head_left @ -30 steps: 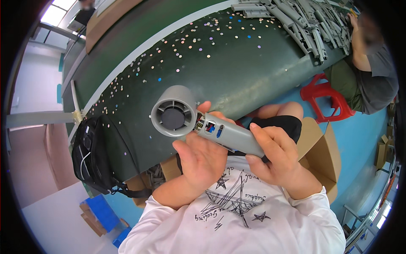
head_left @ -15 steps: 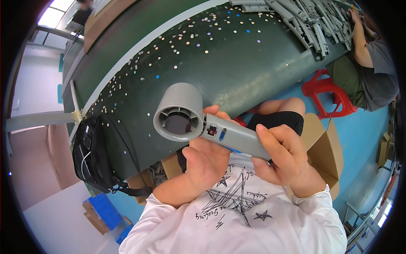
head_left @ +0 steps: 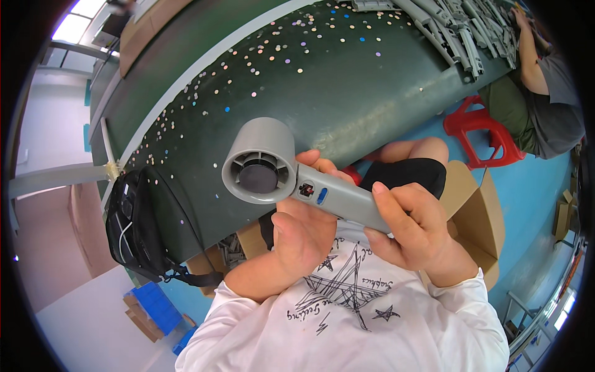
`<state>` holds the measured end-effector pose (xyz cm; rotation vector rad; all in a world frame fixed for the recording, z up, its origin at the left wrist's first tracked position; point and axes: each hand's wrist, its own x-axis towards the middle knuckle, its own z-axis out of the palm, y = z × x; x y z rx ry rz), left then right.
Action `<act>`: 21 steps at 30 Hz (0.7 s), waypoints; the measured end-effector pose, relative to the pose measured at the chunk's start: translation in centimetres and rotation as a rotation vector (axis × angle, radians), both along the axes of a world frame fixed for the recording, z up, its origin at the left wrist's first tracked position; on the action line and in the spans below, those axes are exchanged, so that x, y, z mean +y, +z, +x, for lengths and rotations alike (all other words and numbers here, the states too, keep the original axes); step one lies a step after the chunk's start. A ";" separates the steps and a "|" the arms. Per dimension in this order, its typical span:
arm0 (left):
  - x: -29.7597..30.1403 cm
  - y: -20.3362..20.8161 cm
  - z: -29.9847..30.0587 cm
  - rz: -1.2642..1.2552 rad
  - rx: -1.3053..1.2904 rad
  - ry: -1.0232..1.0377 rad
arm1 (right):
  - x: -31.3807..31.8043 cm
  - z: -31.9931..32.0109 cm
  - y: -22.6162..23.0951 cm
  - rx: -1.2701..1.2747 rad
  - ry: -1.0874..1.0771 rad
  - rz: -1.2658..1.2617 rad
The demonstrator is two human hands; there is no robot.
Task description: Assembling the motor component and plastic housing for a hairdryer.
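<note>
A grey hair dryer (head_left: 263,139), with a round barrel and a straight handle, is held above my lap. Inside the barrel's near end are a ring of vanes and a dark round centre. Two slots in the handle show a red and black part and a blue button (head_left: 322,196). My right hand (head_left: 421,229) pinches the handle's free end between thumb and fingers. Under the neck, my left hand (head_left: 304,239) supports the dryer, its fingers passing behind the handle and its thumb standing away from it. The handle hides part of those fingers.
Small round discs (head_left: 254,71) are scattered over the green table (head_left: 347,99). Grey plastic parts (head_left: 452,28) lie heaped at the far right, near another person (head_left: 548,93) and a red stool (head_left: 480,133). A black backpack (head_left: 130,223) is at left; an open carton (head_left: 474,217) stands at right.
The blue strip along the handle's lower edge has gone from sight, and the blue button now fills its slot. The dryer has shifted slightly left; both hands keep nearly the same hold.
</note>
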<state>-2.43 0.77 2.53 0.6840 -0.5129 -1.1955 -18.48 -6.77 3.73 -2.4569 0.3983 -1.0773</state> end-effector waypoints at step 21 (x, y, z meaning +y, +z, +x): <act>0.0 -0.6 -0.2 -0.118 0.036 -0.060 | 1.8 1.4 -0.8 -0.002 -0.156 -0.049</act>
